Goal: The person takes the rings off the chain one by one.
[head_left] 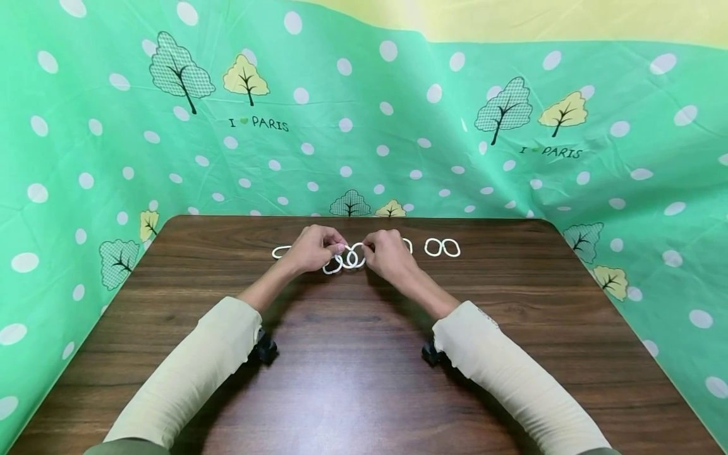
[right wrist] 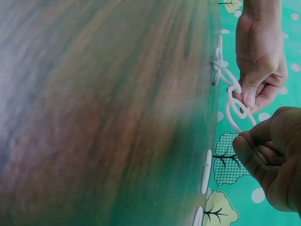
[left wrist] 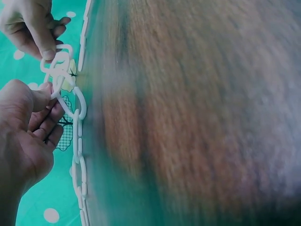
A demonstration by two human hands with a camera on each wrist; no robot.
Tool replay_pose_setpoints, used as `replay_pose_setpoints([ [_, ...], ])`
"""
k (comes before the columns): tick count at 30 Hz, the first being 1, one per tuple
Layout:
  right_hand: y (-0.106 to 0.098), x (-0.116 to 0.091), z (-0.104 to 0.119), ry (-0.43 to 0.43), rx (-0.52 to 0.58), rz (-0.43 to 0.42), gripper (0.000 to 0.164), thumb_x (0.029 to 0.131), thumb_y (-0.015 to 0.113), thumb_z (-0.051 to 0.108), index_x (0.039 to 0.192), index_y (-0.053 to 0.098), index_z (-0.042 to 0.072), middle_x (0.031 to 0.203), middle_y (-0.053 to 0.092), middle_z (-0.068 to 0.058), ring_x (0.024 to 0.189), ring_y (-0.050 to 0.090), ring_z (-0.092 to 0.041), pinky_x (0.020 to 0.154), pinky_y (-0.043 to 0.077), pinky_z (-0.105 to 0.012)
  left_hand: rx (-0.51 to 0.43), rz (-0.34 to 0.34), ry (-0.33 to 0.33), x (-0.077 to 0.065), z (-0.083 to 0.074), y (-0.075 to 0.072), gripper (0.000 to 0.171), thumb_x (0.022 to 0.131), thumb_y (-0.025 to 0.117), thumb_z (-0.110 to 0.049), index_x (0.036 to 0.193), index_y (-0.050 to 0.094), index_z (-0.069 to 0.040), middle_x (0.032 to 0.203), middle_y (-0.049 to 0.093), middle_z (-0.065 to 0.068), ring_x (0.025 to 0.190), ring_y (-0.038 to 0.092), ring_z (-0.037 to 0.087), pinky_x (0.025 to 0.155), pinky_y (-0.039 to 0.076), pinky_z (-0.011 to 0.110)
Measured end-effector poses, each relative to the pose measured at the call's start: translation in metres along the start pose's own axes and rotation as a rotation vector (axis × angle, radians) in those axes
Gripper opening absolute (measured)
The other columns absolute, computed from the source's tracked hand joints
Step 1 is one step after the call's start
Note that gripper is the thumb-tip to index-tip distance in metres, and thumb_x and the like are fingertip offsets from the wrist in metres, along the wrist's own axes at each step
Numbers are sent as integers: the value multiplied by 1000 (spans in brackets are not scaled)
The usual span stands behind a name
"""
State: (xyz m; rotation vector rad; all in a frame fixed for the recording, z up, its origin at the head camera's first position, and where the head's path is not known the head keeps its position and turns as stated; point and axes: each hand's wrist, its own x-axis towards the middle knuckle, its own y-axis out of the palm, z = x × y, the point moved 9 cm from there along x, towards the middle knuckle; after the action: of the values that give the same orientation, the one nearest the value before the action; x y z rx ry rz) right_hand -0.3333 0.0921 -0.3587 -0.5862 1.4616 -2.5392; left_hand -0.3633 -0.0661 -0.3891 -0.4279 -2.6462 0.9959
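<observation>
In the head view my left hand pinches a white plastic chain link between thumb and fingertips. Close beside it, my right hand pinches another white link, and the two links cross each other between the hands. The left wrist view shows my left hand with further joined links trailing from its link down to the table. From the right wrist view, my right hand grips the end link by its edge, with my left hand just beyond.
Two loose white links lie side by side to the right of my right hand, with another partly hidden behind that hand. More of the chain shows left of my left hand. A green patterned cloth hangs behind the brown wooden table.
</observation>
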Motion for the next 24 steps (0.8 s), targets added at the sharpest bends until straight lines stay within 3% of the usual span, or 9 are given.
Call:
replay_pose_setpoints([
  [8,8,4,-24,135,149,46,23,101,70,14,105,87,0,84,84,-7,68,73,-15,67,60,-31,4,-16,22,0,-2,1,9,105,77,-12,104,85,-8,95,84,8,88,73,16,84,54,29],
  [14,4,-3,-17,189,264,88,22,100,69,9,107,86,-4,76,82,-9,56,76,-18,55,58,-26,12,-16,25,0,-2,1,9,105,77,-12,104,85,-8,95,83,7,90,72,17,86,53,31],
  [19,7,-5,-20,247,296,107,19,103,71,9,107,86,-1,76,81,-9,56,75,-16,56,60,-25,11,-12,26,0,-2,1,9,105,77,-12,104,85,-8,96,83,8,90,73,17,86,54,32],
  [24,10,-5,-28,335,389,133,16,101,74,7,106,86,-1,77,81,-11,56,73,-12,65,68,-37,4,-12,22,0,-3,1,9,106,77,-12,105,85,-7,96,83,8,91,73,18,87,54,31],
])
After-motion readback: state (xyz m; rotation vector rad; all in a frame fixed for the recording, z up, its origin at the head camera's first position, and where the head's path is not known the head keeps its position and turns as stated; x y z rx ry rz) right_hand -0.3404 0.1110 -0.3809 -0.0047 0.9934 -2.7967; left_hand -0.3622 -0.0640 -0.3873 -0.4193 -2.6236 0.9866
